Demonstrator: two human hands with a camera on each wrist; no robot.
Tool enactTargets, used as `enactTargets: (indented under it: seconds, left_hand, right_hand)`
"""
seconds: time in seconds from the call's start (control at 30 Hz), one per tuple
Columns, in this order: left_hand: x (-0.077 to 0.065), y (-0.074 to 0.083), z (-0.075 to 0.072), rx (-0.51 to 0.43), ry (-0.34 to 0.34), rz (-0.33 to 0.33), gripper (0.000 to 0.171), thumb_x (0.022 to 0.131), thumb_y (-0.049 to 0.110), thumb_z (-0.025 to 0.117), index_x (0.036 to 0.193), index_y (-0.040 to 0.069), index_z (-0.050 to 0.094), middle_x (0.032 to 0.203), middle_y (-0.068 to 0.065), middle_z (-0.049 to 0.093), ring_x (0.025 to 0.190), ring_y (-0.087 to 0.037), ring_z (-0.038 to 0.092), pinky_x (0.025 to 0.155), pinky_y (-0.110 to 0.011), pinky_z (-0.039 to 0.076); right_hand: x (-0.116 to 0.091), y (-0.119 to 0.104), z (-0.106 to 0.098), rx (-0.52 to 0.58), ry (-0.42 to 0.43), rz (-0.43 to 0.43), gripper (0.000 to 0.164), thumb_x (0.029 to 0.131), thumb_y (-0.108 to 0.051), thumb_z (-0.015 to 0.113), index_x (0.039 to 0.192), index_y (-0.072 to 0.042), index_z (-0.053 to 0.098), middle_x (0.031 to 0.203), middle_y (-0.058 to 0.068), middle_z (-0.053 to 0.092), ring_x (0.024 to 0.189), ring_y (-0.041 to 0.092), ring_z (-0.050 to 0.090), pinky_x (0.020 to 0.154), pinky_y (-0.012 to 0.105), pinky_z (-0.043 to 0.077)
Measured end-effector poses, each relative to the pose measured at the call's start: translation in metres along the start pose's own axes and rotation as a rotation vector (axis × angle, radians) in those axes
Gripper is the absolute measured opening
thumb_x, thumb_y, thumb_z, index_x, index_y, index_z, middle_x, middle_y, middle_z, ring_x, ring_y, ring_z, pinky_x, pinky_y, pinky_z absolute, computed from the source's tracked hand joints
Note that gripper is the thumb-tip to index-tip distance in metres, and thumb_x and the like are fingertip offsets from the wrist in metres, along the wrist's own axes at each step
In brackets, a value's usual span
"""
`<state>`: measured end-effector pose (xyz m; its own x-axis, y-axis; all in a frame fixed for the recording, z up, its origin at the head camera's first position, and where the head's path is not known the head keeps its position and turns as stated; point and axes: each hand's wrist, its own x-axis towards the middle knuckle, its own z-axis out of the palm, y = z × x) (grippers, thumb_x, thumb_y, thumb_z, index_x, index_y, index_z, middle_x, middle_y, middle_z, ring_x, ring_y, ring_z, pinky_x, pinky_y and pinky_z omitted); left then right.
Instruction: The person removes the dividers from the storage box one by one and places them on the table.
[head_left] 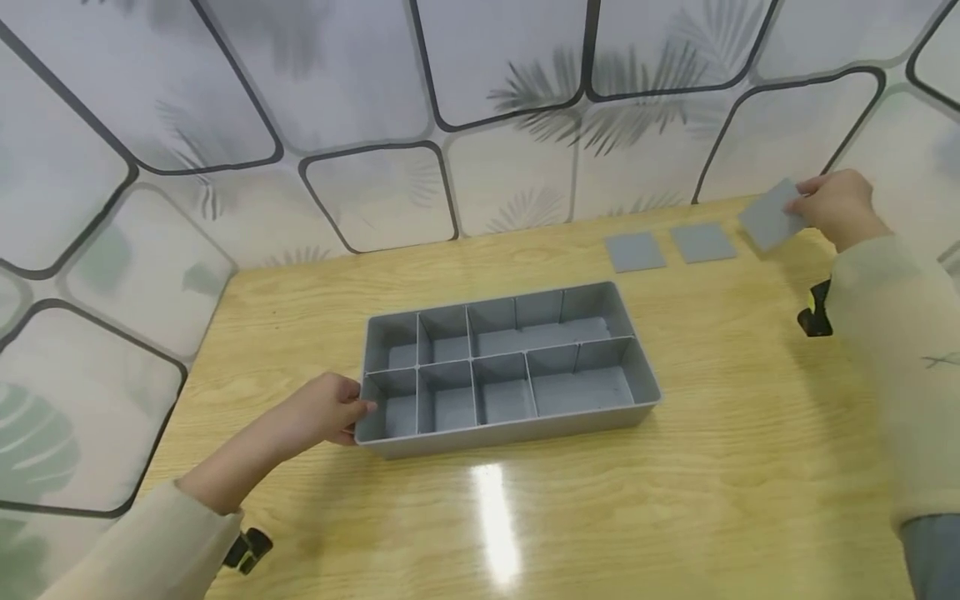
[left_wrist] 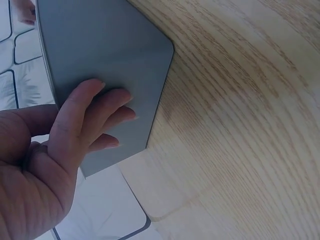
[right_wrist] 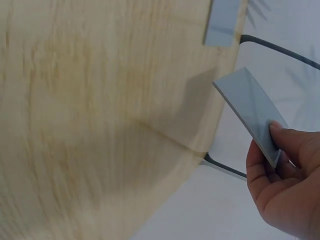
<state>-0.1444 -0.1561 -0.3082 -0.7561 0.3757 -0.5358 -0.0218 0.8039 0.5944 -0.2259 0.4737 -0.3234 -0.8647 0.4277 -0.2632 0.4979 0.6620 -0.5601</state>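
A grey divided box (head_left: pixel 510 435) with several compartments rests on the wooden table, its insides bare. My left hand (head_left: pixel 330 410) grips the box's left end, thumb over the rim. The left wrist view shows the fingers (left_wrist: pixel 102 112) spread against the outer wall. At the far right, my right hand (head_left: pixel 842 207) pinches a thin grey square plate (head_left: pixel 772 217) by one side, thumb on its face. In the right wrist view this plate (right_wrist: pixel 247 102) is tilted above the table, casting a shadow. Two similar plates, one left (head_left: pixel 634 252) and one nearer (head_left: pixel 702 242), lie flat beside it.
The wooden table (head_left: pixel 600 517) meets a patterned wall (head_left: pixel 510 179) along its back and left edges. Black clasps (head_left: pixel 816 310) hang under the sleeves at both wrists. Light glares off the tabletop in front of the box.
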Motion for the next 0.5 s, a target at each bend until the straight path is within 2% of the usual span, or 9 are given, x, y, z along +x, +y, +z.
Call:
enactTargets:
  seconds: [0.17,0.27,0.5]
  left_hand:
    - [0.001,-0.001,0.0,-0.007,0.0,0.004,0.029,0.088,0.009,0.05,0.063,0.008,0.037,0.067,-0.01,0.052,0.065,-0.019,0.061,0.062,-0.033,0.055]
    - [0.001,-0.001,0.0,-0.006,-0.001,0.005,0.028,0.088,0.009,0.05,0.063,0.007,0.038,0.069,-0.012,0.054,0.066,-0.02,0.062,0.062,-0.033,0.055]
    - [0.001,0.0,-0.001,-0.008,0.004,-0.001,0.027,0.089,0.009,0.049,0.064,0.006,0.04,0.071,-0.011,0.054,0.067,-0.019,0.06,0.062,-0.033,0.055]
  right_hand:
    - [0.003,0.008,0.01,0.037,0.02,0.013,0.057,0.092,-0.031,0.04,0.135,0.001,0.022,0.14,0.031,0.018,0.124,0.043,0.025,0.1,0.051,0.032]
    - [0.005,0.012,0.013,0.052,0.028,0.015,0.057,0.092,-0.032,0.039,0.135,0.0,0.02,0.141,0.031,0.015,0.124,0.043,0.024,0.1,0.049,0.032]
    - [0.009,0.02,0.015,0.047,0.033,-0.026,0.059,0.092,-0.038,0.036,0.136,-0.004,0.016,0.141,0.03,0.019,0.125,0.042,0.022,0.102,0.048,0.03]
